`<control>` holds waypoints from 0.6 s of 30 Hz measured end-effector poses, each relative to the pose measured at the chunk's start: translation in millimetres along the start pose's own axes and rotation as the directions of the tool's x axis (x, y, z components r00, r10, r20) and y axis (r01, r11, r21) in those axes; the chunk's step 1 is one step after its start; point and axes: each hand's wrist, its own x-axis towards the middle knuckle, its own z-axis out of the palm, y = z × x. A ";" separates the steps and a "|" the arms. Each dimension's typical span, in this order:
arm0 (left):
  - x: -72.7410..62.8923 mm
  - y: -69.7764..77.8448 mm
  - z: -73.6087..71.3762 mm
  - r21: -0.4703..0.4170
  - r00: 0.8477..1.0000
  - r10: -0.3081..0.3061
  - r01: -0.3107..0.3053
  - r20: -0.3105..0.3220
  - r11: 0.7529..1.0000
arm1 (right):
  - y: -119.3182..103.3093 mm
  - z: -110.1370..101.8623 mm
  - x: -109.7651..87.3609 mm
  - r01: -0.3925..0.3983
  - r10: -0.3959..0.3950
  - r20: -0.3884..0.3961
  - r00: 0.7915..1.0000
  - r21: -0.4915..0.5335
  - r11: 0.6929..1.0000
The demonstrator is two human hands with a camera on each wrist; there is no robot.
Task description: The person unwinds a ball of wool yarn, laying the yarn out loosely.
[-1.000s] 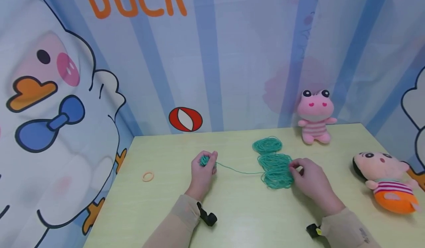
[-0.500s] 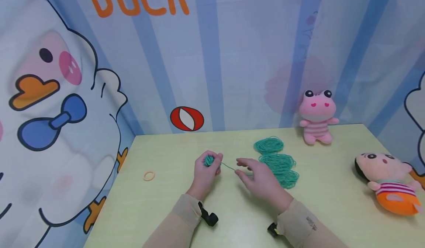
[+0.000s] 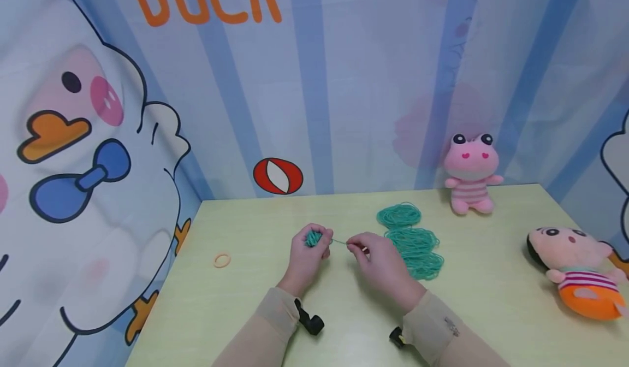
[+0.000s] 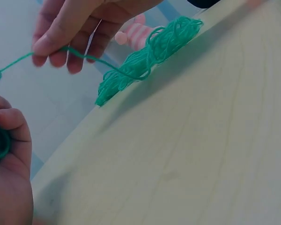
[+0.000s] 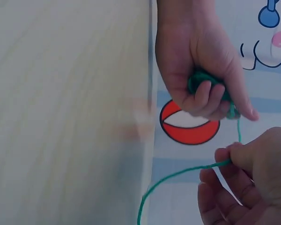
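My left hand [image 3: 306,255] grips a small wound ball of green yarn [image 3: 313,238], its fingers curled around it; in the right wrist view the ball [image 5: 205,84] shows between palm and fingers. A short strand [image 5: 239,130] runs from it to my right hand [image 3: 380,260], which pinches the yarn between thumb and forefinger. Beyond that pinch the strand [image 5: 178,173] trails away in a loose curve. Behind the right hand, a loosely looped skein of green yarn [image 3: 415,247] lies on the table, with a smaller coil [image 3: 399,214] at its far end.
An orange ring [image 3: 222,260] lies on the table [image 3: 245,312] at the left. A pink plush toy [image 3: 472,176] sits at the back right, and another plush doll [image 3: 580,274] lies on the right side. A printed cloth backdrop [image 3: 354,83] stands behind the table.
My right hand has moved left from the skein to close beside the left hand, and its fingers have closed on the strand. The left hand keeps its hold on the ball.
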 end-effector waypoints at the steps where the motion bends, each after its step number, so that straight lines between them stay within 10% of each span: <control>1: 0.0 0.5 0.1 -0.002 1.000 -0.006 0.006 0.002 1.000 | 2.0 -3.4 -0.3 0.000 0.000 -0.013 1.000 0.001 1.000; 18: 0.2 3.1 3.0 -0.107 1.000 0.009 -0.010 -0.007 0.994 | 50.1 -70.1 -29.2 -0.066 0.097 -0.242 0.965 0.131 0.989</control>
